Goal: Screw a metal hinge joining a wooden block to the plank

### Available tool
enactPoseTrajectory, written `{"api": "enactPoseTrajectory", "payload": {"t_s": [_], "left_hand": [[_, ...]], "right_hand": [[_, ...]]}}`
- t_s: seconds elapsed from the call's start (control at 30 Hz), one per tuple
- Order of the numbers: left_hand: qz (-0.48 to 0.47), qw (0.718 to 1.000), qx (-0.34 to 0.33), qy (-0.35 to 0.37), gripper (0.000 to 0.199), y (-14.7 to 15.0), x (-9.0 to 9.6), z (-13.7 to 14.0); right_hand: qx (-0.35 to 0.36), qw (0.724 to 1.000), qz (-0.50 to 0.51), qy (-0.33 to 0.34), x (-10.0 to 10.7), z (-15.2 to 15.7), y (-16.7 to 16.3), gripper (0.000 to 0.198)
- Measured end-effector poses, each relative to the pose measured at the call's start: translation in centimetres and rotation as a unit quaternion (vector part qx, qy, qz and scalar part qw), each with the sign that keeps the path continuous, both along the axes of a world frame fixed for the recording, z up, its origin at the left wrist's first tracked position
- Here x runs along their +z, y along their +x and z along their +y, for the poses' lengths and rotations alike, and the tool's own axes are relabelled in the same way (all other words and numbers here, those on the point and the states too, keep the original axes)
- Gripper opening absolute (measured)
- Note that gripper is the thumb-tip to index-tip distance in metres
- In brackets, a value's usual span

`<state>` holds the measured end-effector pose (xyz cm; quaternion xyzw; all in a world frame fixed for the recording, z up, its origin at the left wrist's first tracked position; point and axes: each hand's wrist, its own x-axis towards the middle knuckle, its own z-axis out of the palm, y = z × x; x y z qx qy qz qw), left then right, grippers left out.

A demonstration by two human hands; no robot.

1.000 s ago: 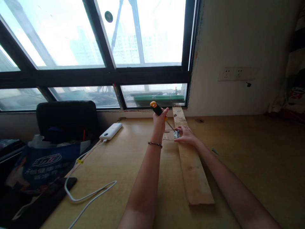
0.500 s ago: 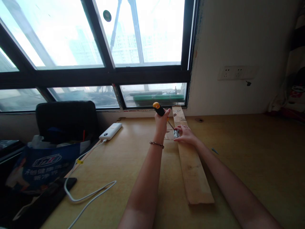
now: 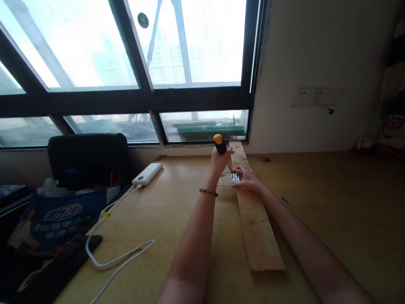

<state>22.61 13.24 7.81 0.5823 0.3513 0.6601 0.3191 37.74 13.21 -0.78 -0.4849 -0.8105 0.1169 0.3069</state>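
One power bank (image 3: 147,174), cable (image 3: 101,266) attached, left of plank (image 3: 259,230).

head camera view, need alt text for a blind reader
A left hand holds a screwdriver at a metal hinge, which the right hand grips at a wooden plank's edge. A white power bank lies on the table.

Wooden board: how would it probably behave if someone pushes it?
The board would likely stay stiff, as it looks like straight wood. With its broad face up, it should slide rather than roll.
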Motion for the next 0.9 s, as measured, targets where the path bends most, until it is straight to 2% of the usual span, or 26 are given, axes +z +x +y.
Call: {"api": "enactPoseTrajectory", "payload": {"t_s": [0.2, 0.33, 0.4, 0.67, 0.77, 0.9], "left_hand": [[0.161, 0.977, 0.135, 0.039, 0.036, -0.4, 0.9, -1.0], [0.204, 0.960, 0.189, 0.043, 0.039, -0.8, 1.2, -1.2], [0.208, 0.958, 0.194, 0.042, 0.041, -0.9, 1.3, -1.2], [0.184, 0.971, 0.144, 0.046, 0.033, -1.0, 1.5, -1.1], [0.138, 0.986, 0.078, 0.043, 0.026, -1.0, 1.4, -1.0], [0.041, 0.997, -0.056, 0.022, 0.022, -0.7, 1.1, -0.7]], "right_hand": [[-0.004, 1.000, -0.007, -0.001, 0.1, 0.0, -0.1, 0.062], [-0.005, 1.000, -0.005, -0.004, 0.1, 0.0, 0.0, 0.065], [-0.004, 1.000, -0.001, -0.005, 0.1, 0.0, 0.0, 0.065], [-0.002, 1.000, -0.004, -0.003, 0.1, 0.0, 0.0, 0.065], [0.000, 1.000, -0.004, -0.002, 0.0, 0.0, 0.0, 0.065], [-0.001, 1.000, -0.004, 0.003, 0.0, 0.1, 0.0, 0.065]]}}
